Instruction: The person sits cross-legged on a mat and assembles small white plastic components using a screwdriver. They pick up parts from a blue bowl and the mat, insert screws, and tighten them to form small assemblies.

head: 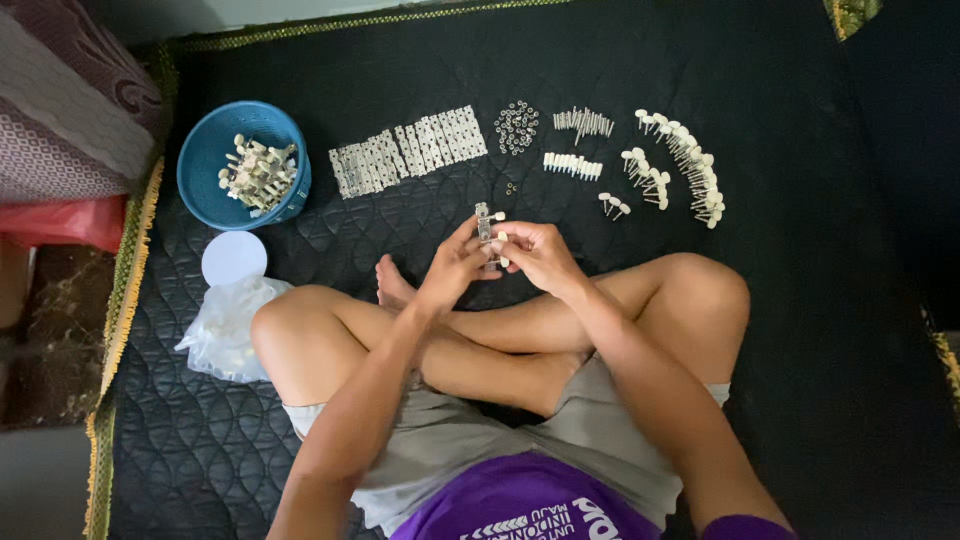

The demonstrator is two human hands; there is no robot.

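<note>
Basket [205,160] of assemblies left, metal plates [408,150], pegs [680,160] ahead

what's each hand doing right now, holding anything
Left hand: closed on the small metal strip with white knobs.
Right hand: closed on the same strip, from the other side.

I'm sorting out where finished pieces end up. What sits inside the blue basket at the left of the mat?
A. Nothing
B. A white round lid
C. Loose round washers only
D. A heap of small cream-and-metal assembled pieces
D: the blue basket holds a heap of cream-and-metal pieces; the white round lid lies outside it.
</note>
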